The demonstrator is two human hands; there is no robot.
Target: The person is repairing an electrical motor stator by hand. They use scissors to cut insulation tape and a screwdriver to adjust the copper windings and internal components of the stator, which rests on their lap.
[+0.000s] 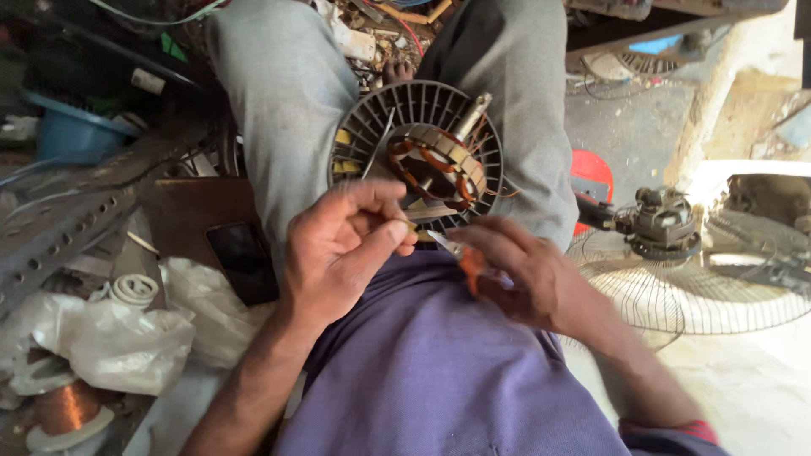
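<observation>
Copper wire, one thin strand, is pinched between thumb and forefinger of your left hand [338, 249]; the strand [378, 145] runs up from the pinch across the black ribbed housing. Your right hand [528, 279] is closed around one small cutting tool [463, 256] with an orange handle, its pale blade tip pointing toward your left thumb and stopping just short of it.

Landmark: the fan motor [420, 154], one unit, resting on your lap between your two knees, just above both hands. It shows one round black ribbed housing, one ring of copper windings bound with tan tape, and one metal shaft [471, 116] tilting up and to the right from the centre.

Right of the motor, well apart: one wire fan guard [676, 291] lying flat on the floor, with a second, bare motor [661, 221] sitting on it. One red object [591, 176] lies between that guard and your right knee.

Left of the motor: one dark phone [242, 258] lying on a brown board, near your left knee. Farther left and lower, crumpled white plastic bags [127, 342], count unclear. Below them, one spool of copper wire [68, 409]. Far left and up from the motor, one blue tub [72, 135].
</observation>
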